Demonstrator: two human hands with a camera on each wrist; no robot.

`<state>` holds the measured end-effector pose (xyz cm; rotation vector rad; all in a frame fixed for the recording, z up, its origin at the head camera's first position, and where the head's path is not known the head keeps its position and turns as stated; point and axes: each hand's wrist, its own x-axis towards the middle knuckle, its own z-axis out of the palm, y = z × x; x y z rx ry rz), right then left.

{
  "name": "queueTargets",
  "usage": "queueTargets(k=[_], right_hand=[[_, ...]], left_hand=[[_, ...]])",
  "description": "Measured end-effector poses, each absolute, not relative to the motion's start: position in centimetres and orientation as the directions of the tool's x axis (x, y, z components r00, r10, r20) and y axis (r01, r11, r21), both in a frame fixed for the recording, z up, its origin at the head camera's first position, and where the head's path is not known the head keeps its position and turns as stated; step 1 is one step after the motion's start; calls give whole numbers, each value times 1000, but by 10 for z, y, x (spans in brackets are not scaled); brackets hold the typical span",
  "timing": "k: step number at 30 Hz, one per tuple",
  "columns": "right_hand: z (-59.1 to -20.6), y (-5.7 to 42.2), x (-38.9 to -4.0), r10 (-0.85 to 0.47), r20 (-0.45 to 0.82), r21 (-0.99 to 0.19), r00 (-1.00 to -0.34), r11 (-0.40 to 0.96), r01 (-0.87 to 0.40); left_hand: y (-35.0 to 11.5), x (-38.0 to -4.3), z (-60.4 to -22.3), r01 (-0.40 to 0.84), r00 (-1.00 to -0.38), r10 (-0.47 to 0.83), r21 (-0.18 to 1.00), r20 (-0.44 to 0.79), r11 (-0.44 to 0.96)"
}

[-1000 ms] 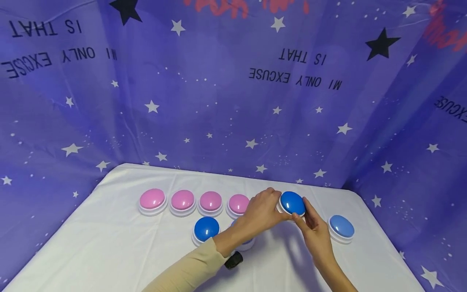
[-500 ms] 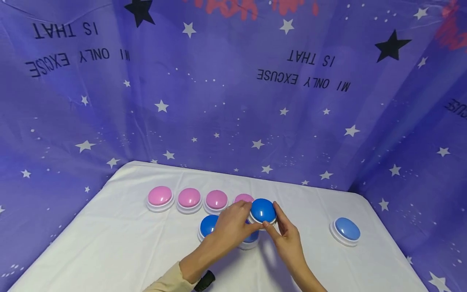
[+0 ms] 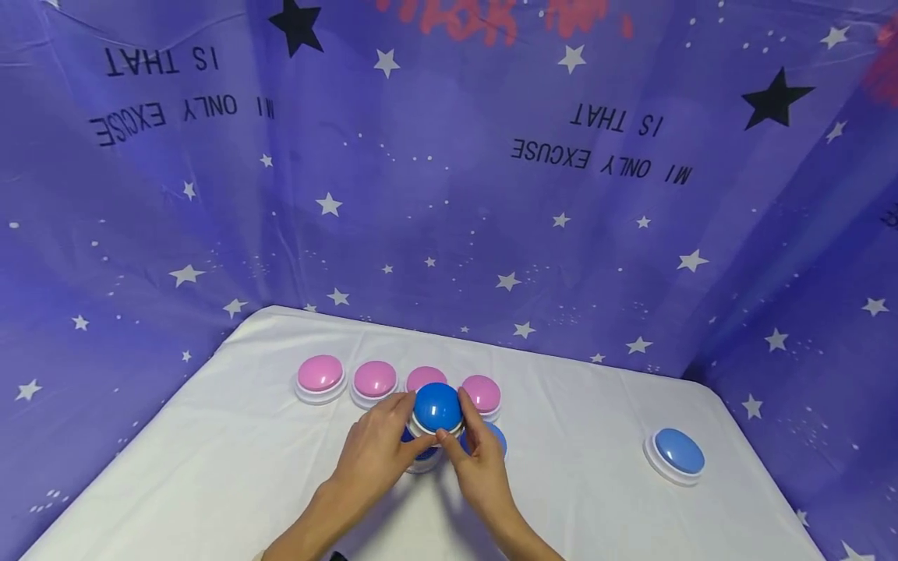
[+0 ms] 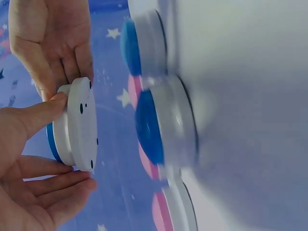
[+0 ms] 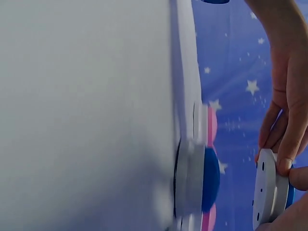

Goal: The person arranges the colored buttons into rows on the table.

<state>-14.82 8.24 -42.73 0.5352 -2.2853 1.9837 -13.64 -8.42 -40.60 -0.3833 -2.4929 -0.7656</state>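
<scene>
Both hands hold a blue-domed push button point(image 3: 438, 407) with a white round base, raised off the table. My left hand point(image 3: 372, 440) grips its left side, and my right hand point(image 3: 482, 471) pinches the right side, thumbs at the near rim. In the left wrist view, the white underside point(image 4: 85, 127) with small dark holes shows, a gap separating it from the blue push button point(image 4: 150, 126) standing on the table. From the head view, the raised one partly covers that lower button point(image 3: 423, 461). Another blue push button point(image 3: 495, 441) stands beside it, partly behind my right fingers.
Several pink push buttons point(image 3: 320, 374) stand in a row toward the back of the white-clothed table point(image 3: 210, 460). A lighter blue push button point(image 3: 679, 452) sits alone at the right. Behind the table hangs a purple star-printed curtain point(image 3: 449, 156).
Both hands have carried the blue push button leftward, from the right of the pink row to above the blue buttons in front. The head view has shifted slightly.
</scene>
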Motion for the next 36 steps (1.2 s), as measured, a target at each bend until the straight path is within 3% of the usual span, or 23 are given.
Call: queueTargets(k=[9, 21, 28, 36], right_hand=[[-439, 39, -144, -275, 279, -950, -920, 58, -306], [-457, -6, -134, -261, 264, -958, -929, 44, -284], [-459, -20, -135, -252, 189, -965, -949, 129, -227], [-461, -25, -133, -262, 129, -966, -956, 184, -181]], left_hand=[[-125, -120, -418, 338, -854, 28, 513, 520, 789], [-165, -111, -438, 287, -892, 7, 556, 452, 780], [-180, -115, -447, 293, -891, 1, 575, 453, 764], [-190, -115, -450, 201, -949, -14, 638, 316, 744]])
